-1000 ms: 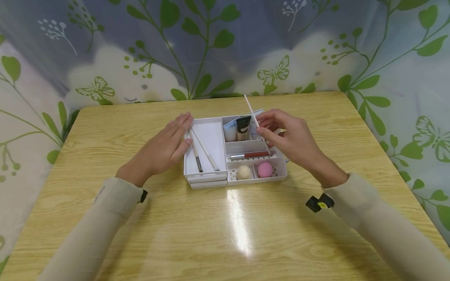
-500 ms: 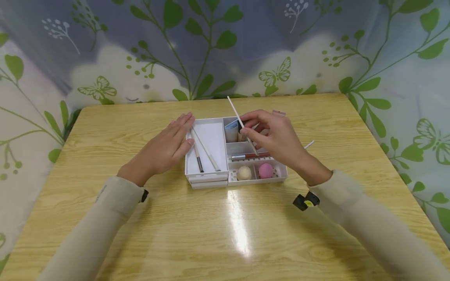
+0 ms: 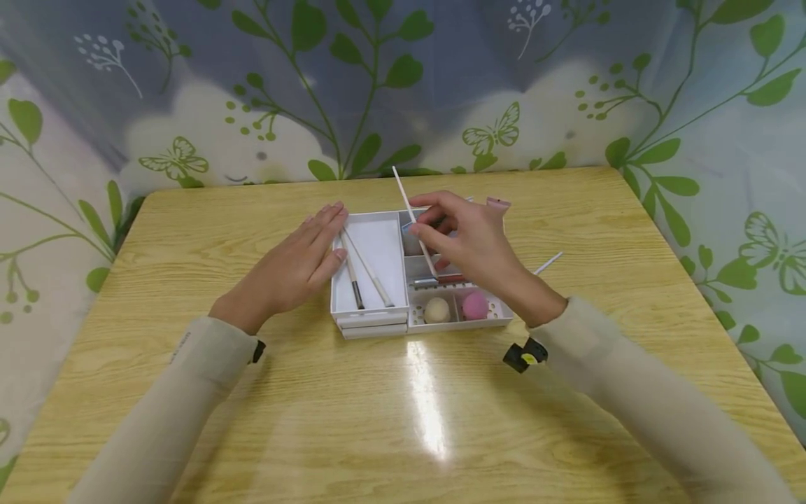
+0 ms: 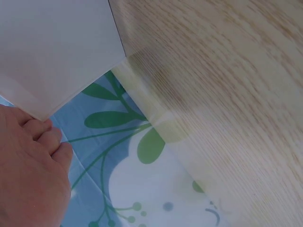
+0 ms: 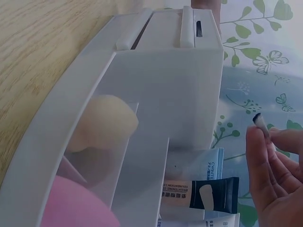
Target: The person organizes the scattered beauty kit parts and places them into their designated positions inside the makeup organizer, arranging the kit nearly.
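Observation:
My right hand [image 3: 472, 241] pinches a thin, white-handled makeup brush [image 3: 403, 189] over the middle of a white organizer [image 3: 371, 315]. In the right wrist view a dark-tipped end of the brush [image 5: 258, 119] pokes out from the fingertips. My left hand [image 3: 290, 269] rests against the organizer's left side, its fingers fairly straight. Two more makeup brushes, a dark-tipped one [image 3: 354, 280] and a pale one [image 3: 371, 269], lie slanted in the shallow left tray. The right hand partly covers a red and silver stick [image 3: 426, 282] in a middle compartment.
A beige sponge [image 3: 437, 309] and a pink sponge [image 3: 475, 305] sit in the front compartments. Tubes, including a foundation tube [image 5: 213, 195], stand behind. A pink tube end [image 3: 498, 204] and a white stick [image 3: 549, 262] show at the right. The wooden table [image 3: 302, 406] surrounds the organizer.
My right hand has moved left with the brush, from the organizer's right side toward the left tray. The pink tube end and white stick at the right came into view. The left hand stays put.

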Demonstrator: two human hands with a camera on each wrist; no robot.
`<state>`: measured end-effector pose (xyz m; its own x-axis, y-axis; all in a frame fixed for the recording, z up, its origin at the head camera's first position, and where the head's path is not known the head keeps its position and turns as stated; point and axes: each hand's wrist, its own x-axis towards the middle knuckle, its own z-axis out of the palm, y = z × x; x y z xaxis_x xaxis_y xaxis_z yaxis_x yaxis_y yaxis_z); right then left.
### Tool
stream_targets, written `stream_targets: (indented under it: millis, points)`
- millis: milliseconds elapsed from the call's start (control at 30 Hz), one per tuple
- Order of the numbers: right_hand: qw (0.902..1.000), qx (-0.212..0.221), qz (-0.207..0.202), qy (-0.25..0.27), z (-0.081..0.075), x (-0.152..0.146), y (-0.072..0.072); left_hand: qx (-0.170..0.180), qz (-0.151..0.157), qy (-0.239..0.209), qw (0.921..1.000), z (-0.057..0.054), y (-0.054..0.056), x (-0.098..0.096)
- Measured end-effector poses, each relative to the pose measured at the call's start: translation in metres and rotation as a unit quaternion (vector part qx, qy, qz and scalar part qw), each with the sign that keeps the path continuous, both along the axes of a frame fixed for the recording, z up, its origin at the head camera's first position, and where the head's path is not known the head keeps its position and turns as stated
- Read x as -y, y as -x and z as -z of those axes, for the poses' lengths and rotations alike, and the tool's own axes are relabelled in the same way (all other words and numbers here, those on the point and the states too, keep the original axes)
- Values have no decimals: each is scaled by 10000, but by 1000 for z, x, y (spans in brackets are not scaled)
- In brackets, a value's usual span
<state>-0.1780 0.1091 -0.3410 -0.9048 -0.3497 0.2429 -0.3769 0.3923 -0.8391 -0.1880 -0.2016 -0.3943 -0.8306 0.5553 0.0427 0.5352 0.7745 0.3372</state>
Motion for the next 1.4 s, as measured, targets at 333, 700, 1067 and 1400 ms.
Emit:
stream_targets:
  millis: [333,700,1067,1400]
  points:
    - [9991,299,-267,-136,9,22,0,-11,-28,-43,10000,2,1,1]
    - [9970,506,-247,-532,12,35,0,16,-61,-46,10000,0,0,-1]
    - [9883,-242,-253,-1487,28,38,1,-3,-59,-50,10000,2,0,0]
    - [9826,-749,-265,-1682,30,36,-4,5,-45,-55,10000,3,1,0]
